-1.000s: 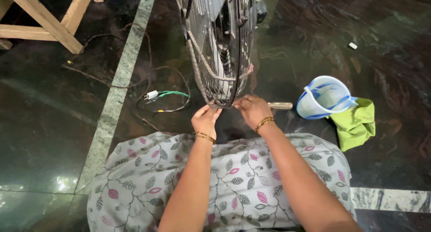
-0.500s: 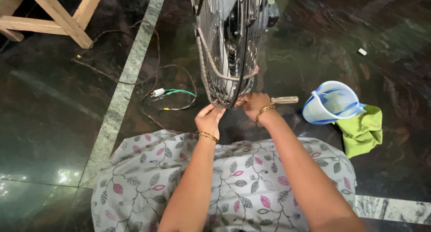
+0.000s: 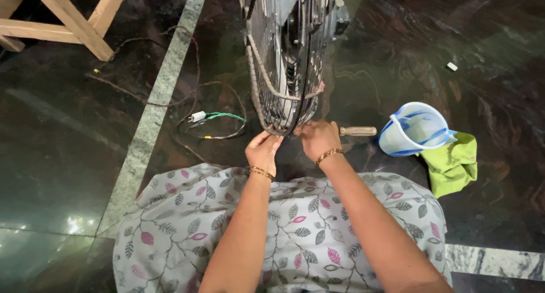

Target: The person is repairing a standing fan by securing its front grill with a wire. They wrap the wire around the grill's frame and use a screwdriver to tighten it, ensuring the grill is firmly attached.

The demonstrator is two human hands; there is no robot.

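Dark polished floor point(image 3: 68, 145), open leftward. Left hand point(image 3: 263, 151) and right hand point(image 3: 318, 138) pinching fan grille point(image 3: 281, 83) bottom rim; blue-white jug point(image 3: 414, 129) beside, seemingly empty.

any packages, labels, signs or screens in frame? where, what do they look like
None that I can make out: no packages, signs or screens.
Small white scrap: on the dark floor at upper right, too small to tell whether it is a label.
Small white connector: on the wire ends left of the fan guard, plain, no label visible.
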